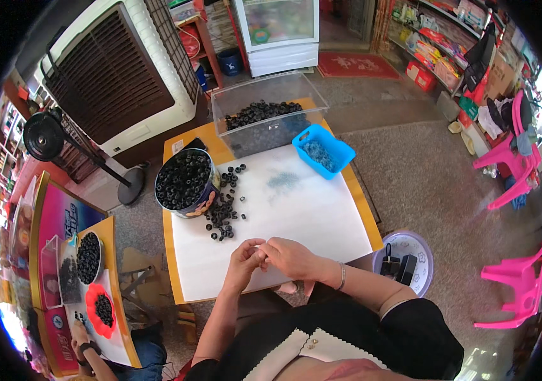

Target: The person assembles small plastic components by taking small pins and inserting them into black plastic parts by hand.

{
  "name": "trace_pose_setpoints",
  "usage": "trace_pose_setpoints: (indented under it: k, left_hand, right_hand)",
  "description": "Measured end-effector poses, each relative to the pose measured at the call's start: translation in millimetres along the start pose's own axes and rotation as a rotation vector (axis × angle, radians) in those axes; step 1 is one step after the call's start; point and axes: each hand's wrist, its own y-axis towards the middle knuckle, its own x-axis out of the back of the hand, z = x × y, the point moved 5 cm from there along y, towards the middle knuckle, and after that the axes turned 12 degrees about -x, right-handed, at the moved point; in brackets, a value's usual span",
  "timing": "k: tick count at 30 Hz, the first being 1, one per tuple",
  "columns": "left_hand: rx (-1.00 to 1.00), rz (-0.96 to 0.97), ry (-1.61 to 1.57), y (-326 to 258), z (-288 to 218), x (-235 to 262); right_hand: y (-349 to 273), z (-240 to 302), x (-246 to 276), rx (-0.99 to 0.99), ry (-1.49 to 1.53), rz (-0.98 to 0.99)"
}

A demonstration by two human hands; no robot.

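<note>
Over the front part of a white sheet on the table, my left hand and my right hand meet fingertip to fingertip. Both are closed in a pinch; whatever sits between the fingers is too small or hidden to name. Just beyond them lies a loose heap of small black ring-shaped parts. It spills beside a round printed tub filled with more of them. At the table's far side, a clear plastic bin holds a further pile. A blue basket at the far right corner contains fine grey-blue bits.
A lilac basin with dark objects stands on the floor at right. Pink plastic chairs are farther right. Left are a black fan, an air cooler, and another person's hand at a second table with a red bowl.
</note>
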Motion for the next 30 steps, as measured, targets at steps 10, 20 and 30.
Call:
trace_pose_setpoints:
  k: [10, 20, 30]
  left_hand:
    - [-0.283, -0.265, -0.400, -8, -10, -50]
    - [-0.262, -0.391, -0.377, -11, -30, -67]
    - [-0.230, -0.464, -0.339, 11, -24, -66]
  right_hand:
    - [-2, 16, -20, 0.084, -0.021, -0.053]
    - [2, 20, -3, 0.026, 0.172, -0.231]
    - [7, -8, -10, -0.022, 0.064, -0.190]
